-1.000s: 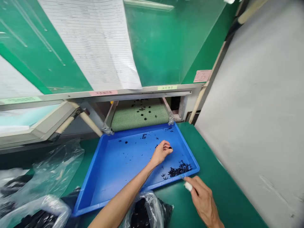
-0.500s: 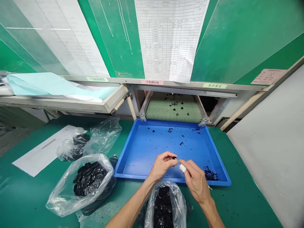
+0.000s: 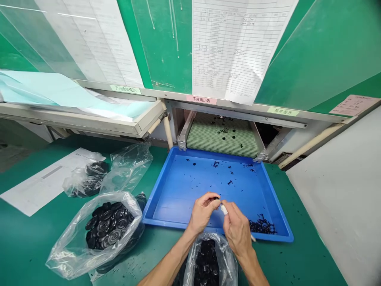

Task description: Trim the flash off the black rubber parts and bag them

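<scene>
My left hand [image 3: 202,214] pinches a small black round part [image 3: 216,198] between thumb and fingertips, over the front of the blue tray [image 3: 154,221]. Close beside it, my right hand [image 3: 238,228] is closed around a thin stick-like tool [image 3: 224,209] with a white wrapping near its front. A pale end of that tool shows below the hand. Its tip is at the black part; whether they touch I cannot tell. Under my wrists stands an open clear plastic bag [image 3: 228,258] with black parts [image 3: 206,258] in it.
Black scraps [image 3: 262,225] are heaped in the tray's front right corner. A green conveyor belt [image 3: 220,137] carrying black pieces ends above the tray's back edge. At left are an open bag of black rubber discs [image 3: 108,226], a smaller bag [image 3: 95,174] and a white sheet [image 3: 41,182].
The view has shifted and tilted slightly. My right hand has moved closer to the left, bringing the tool nearer the black part. The left hand still pinches it.
</scene>
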`<state>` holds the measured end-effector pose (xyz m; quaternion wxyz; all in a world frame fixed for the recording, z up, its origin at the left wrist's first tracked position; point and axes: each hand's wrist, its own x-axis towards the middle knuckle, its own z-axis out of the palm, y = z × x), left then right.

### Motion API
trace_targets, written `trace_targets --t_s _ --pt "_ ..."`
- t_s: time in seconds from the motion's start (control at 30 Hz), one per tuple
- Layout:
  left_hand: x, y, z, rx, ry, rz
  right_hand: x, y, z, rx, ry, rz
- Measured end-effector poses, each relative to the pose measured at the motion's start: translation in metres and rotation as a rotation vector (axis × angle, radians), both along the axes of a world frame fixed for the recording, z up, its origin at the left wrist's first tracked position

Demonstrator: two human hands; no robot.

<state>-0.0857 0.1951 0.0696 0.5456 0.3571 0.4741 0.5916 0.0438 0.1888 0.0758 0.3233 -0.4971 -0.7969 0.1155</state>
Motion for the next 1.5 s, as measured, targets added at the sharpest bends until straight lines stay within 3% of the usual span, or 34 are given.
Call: trace_targets --t_s 0.1,0.2,0.37,0.53,0.63,0.7,0.83,0.97,1.07,1.2,1.27,1.33,1.5 --pt "-0.003 0.005 -0.014 -0.014 -0.044 0.076 -0.014 0.008 -0.004 -0.242 0.124 0.011" --pt "-0.013 0.01 -0.025 -0.072 -0.125 0.124 -0.015 0.03 -0.015 -0.402 0.097 -0.022" --pt "-0.031 0.015 -0.034 -0.212 -0.402 0.157 0.021 0.114 -0.039 -0.387 -0.041 -0.187" --pt "-0.033 0.021 -0.035 -0.301 -0.645 0.197 0.047 0.205 -0.046 -0.372 -0.048 -0.288" --pt "-0.034 0.026 -0.036 -0.312 -0.659 0.206 0.043 0.234 -0.046 -0.396 0.008 -0.25" --pt "-0.034 0.029 -0.038 -0.335 -0.635 0.222 0.036 0.241 -0.045 -0.43 0.065 -0.199" --pt "-0.031 0.03 -0.038 -0.276 -0.475 0.23 0.018 0.216 -0.041 -0.579 0.202 -0.05" --pt "-0.025 0.025 -0.033 -0.143 -0.238 0.192 -0.003 0.153 -0.03 -0.806 0.346 0.163" --pt "-0.023 0.022 -0.029 -0.09 -0.139 0.167 -0.017 0.109 -0.019 -1.032 0.642 0.301" --pt "-0.022 0.017 -0.027 0.038 -0.061 0.188 -0.032 0.08 -0.012 -1.126 0.873 0.327" --pt "-0.022 0.016 -0.027 0.03 -0.087 0.202 -0.032 0.075 -0.011 -1.086 0.826 0.301" --pt "-0.022 0.016 -0.027 -0.016 -0.142 0.199 -0.028 0.071 -0.009 -0.951 0.674 0.273" --pt "-0.024 0.018 -0.028 -0.04 -0.217 0.192 -0.013 0.055 -0.002 -0.319 0.077 0.19"
